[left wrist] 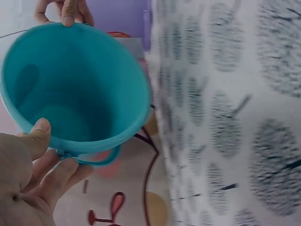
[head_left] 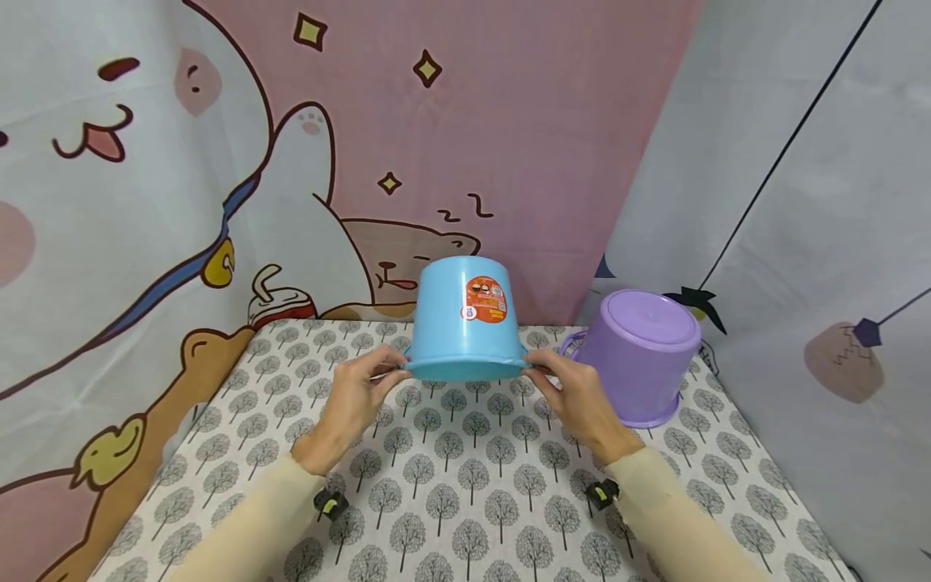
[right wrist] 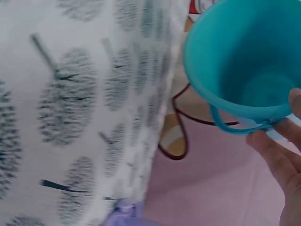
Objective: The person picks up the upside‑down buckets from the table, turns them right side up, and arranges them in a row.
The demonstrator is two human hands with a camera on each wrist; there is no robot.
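A light blue plastic bucket (head_left: 444, 311) is held upside down above the table, its mouth tipped slightly towards me. An orange-red label (head_left: 486, 299) shows on its side. My left hand (head_left: 356, 396) pinches the rim at the left, thumb inside and fingers outside in the left wrist view. The right hand (head_left: 582, 400) grips the opposite side of the rim, beside a looped handle (right wrist: 225, 125). Looking into the bucket (left wrist: 80, 84) from the left wrist, I see a bare teal interior.
A purple bucket (head_left: 640, 364) stands upside down on the table to the right, close beyond my right hand. The table wears a white cloth (head_left: 473, 477) printed with grey trees. Cartoon-printed curtains (head_left: 509, 121) hang behind the table and along both sides.
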